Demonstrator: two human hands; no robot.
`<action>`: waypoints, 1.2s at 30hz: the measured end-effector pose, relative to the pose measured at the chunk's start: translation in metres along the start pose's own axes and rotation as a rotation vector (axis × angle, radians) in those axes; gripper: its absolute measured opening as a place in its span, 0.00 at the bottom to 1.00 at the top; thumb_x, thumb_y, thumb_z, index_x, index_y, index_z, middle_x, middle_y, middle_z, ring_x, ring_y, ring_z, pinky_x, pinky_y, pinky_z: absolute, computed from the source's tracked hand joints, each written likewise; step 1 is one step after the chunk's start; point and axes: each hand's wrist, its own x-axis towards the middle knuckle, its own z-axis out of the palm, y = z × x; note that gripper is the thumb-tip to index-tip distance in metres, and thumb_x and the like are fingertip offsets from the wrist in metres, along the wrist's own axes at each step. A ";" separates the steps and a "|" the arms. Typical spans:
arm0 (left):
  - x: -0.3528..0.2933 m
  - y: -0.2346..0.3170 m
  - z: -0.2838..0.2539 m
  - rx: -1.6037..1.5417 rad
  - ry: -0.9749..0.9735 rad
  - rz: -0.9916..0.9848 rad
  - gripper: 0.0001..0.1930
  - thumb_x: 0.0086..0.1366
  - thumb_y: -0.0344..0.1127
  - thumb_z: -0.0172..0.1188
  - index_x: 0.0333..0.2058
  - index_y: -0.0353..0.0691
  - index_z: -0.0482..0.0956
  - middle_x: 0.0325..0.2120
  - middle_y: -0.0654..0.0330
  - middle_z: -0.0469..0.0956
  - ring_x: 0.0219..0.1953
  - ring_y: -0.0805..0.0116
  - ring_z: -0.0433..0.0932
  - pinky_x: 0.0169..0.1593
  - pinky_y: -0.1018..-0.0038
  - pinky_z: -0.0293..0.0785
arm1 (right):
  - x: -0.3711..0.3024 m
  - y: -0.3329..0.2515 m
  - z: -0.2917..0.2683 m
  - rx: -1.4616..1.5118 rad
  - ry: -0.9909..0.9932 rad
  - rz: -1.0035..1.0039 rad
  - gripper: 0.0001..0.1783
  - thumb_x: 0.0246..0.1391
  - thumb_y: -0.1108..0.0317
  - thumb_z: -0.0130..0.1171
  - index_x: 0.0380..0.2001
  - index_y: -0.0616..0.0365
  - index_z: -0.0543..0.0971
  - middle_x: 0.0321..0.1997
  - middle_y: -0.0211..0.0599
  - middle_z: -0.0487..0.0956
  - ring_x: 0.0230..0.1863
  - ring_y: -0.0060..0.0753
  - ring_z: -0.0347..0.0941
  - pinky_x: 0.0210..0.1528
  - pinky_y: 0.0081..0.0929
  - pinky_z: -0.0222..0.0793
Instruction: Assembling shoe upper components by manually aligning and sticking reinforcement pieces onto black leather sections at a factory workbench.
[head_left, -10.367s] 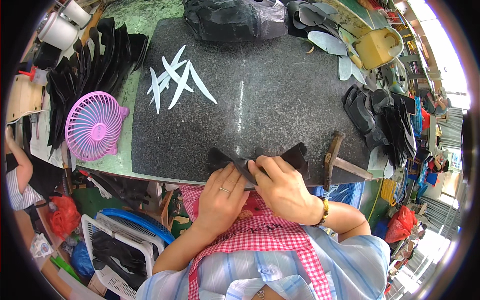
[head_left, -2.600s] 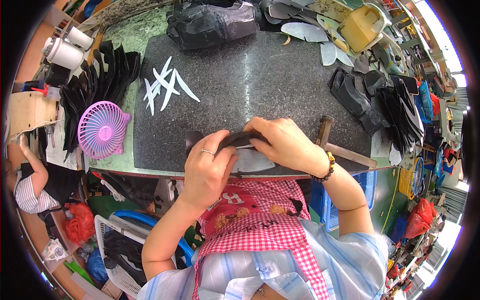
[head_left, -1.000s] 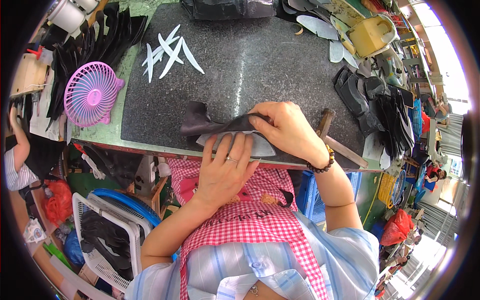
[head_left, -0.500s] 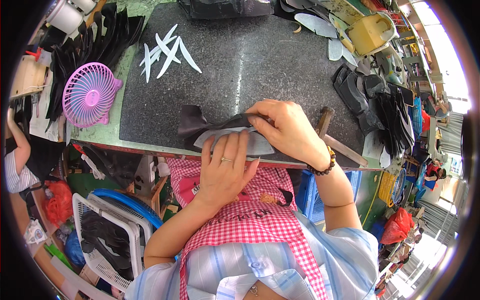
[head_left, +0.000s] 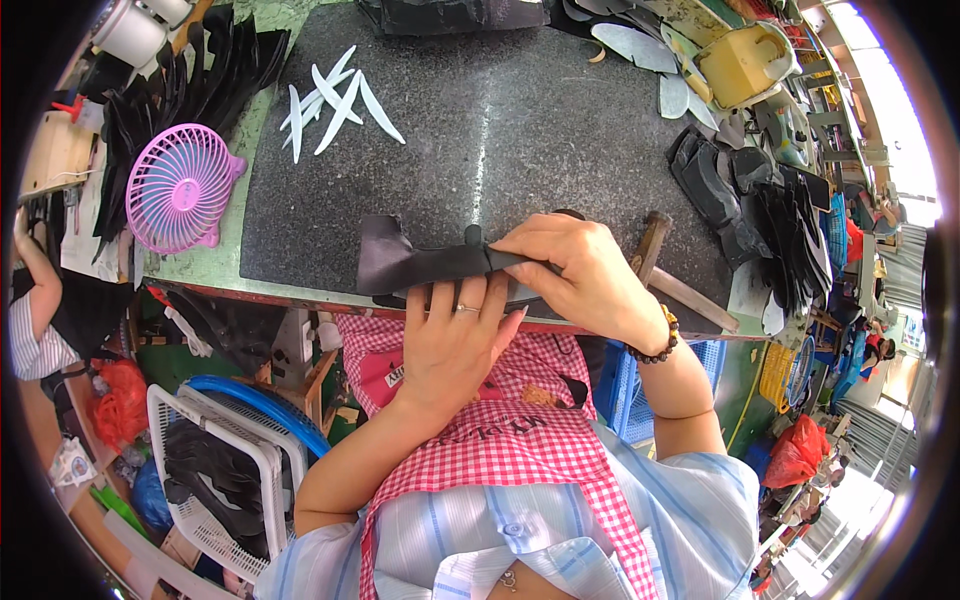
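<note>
A black leather-like piece (head_left: 385, 262) lies along the near edge of the dark work slab (head_left: 430, 130), its wide end to the left. My right hand (head_left: 585, 270) pinches its upper layer between thumb and fingers, toward the right end. My left hand (head_left: 455, 335) lies with stretched fingers against its near edge; the fingertips are partly covered by the black layer. Only a sliver of the grey lining under it shows between the hands. To the right of my right hand a hammer (head_left: 685, 296) with a wooden handle rests on the slab.
Several white curved strips (head_left: 340, 105) lie at the slab's far left, beside a pink fan (head_left: 185, 190). Black cut pieces (head_left: 790, 235) are stacked at the right, near a yellow container (head_left: 745, 65). A white basket (head_left: 225, 470) stands below left. Another person's arm (head_left: 38, 270) shows at far left.
The upper black layer has come down over the grey lining, which was broadly exposed before. My right hand has shifted slightly down and right; my left hand stays nearly in place.
</note>
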 end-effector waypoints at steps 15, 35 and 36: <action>0.000 -0.016 -0.008 -0.072 -0.005 0.067 0.22 0.57 0.42 0.67 0.46 0.34 0.79 0.45 0.50 0.76 0.46 0.52 0.77 0.53 0.57 0.72 | -0.022 0.005 0.020 -0.052 0.017 -0.104 0.20 0.44 0.76 0.62 0.45 0.67 0.79 0.46 0.48 0.81 0.47 0.50 0.76 0.51 0.40 0.72; 0.049 -0.073 -0.052 -0.064 -0.341 0.554 0.14 0.53 0.33 0.59 0.38 0.33 0.81 0.42 0.49 0.82 0.45 0.55 0.82 0.52 0.65 0.79 | -0.036 0.018 0.010 -0.401 -0.176 -0.281 0.33 0.44 0.61 0.67 0.58 0.51 0.74 0.49 0.29 0.72 0.50 0.33 0.69 0.52 0.32 0.69; 0.051 -0.070 -0.053 -0.064 -0.344 0.556 0.14 0.53 0.33 0.59 0.38 0.33 0.81 0.42 0.49 0.82 0.45 0.55 0.82 0.52 0.65 0.79 | -0.031 0.013 0.010 -0.377 -0.177 -0.244 0.34 0.43 0.61 0.67 0.58 0.49 0.74 0.49 0.29 0.72 0.50 0.33 0.69 0.52 0.31 0.68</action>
